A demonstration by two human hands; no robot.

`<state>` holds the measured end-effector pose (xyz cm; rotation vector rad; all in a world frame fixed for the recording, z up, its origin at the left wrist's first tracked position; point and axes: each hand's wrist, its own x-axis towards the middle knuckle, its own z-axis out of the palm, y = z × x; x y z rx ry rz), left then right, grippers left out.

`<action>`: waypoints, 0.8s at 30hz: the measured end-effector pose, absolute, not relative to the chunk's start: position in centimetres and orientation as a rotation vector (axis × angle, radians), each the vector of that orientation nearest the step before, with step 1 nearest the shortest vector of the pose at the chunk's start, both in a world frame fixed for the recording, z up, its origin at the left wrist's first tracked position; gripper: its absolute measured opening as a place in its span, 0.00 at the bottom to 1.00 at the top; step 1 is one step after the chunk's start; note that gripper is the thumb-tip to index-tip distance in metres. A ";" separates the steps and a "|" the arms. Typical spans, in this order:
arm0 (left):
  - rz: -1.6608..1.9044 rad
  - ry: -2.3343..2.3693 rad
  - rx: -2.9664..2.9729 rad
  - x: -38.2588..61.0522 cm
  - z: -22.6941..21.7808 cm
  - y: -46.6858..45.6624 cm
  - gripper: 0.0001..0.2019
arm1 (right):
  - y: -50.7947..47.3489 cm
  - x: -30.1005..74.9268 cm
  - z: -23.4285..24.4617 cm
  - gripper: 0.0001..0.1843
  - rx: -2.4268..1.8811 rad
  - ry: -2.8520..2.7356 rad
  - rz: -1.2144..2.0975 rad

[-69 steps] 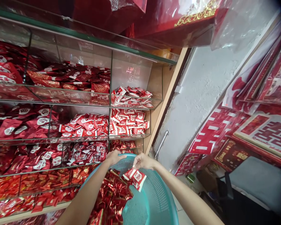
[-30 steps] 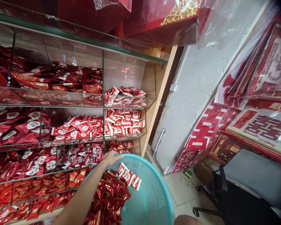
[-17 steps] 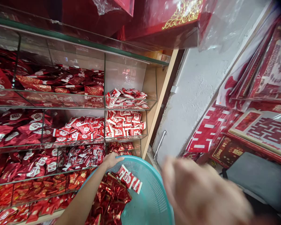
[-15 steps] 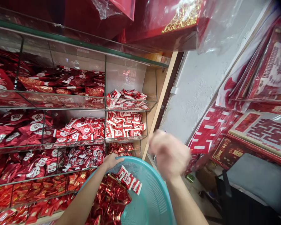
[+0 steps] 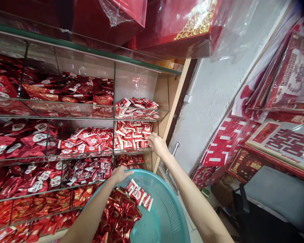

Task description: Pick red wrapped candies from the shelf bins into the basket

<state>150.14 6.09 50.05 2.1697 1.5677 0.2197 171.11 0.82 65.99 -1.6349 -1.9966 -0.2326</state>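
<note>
Starting at the left, dark red bags (image 5: 39, 136) are filling compartments of the glass shelving. Your left hand (image 5: 120, 174) is gripping the far-left rim of the turquoise basket (image 5: 171, 206), its thumb lying along the edge. Inside the basket, red foil packs (image 5: 118, 214) are heaping against the left wall. Just beside them, below the far rim, several red-and-white packets (image 5: 138, 194) are lying close together.

Above the basket's far rim, a packet pile (image 5: 128, 137) is filling the right-end compartment. Your right hand (image 5: 157, 145) is now working at that compartment's front right corner, instead of hanging over the basket's right rim as it was a moment earlier. Its fingers are curling at the pile's edge; whether they are pinching a packet cannot be told. The shift is putting your fingers at the pile while the basket's visible contents are remaining unchanged.
</note>
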 end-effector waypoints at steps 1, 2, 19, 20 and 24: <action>0.221 1.565 2.177 150.2 50.0 6.1 0.26 | 0.7 171.2 66.2 0.11 -1.606 -1.988 -0.228; 0.222 1.563 2.183 150.2 50.0 6.1 0.26 | 0.5 171.3 66.5 0.11 -1.570 -1.974 -0.228; 0.210 1.576 2.104 150.3 49.8 6.3 0.29 | -3.5 170.3 58.5 0.10 -1.343 -2.071 0.484; 0.207 1.579 2.107 150.3 49.8 6.3 0.29 | -3.3 170.5 57.6 0.08 -1.400 -2.138 0.444; 0.220 1.563 2.134 150.2 49.7 6.3 0.29 | -2.5 170.6 54.9 0.09 -1.642 -2.374 0.362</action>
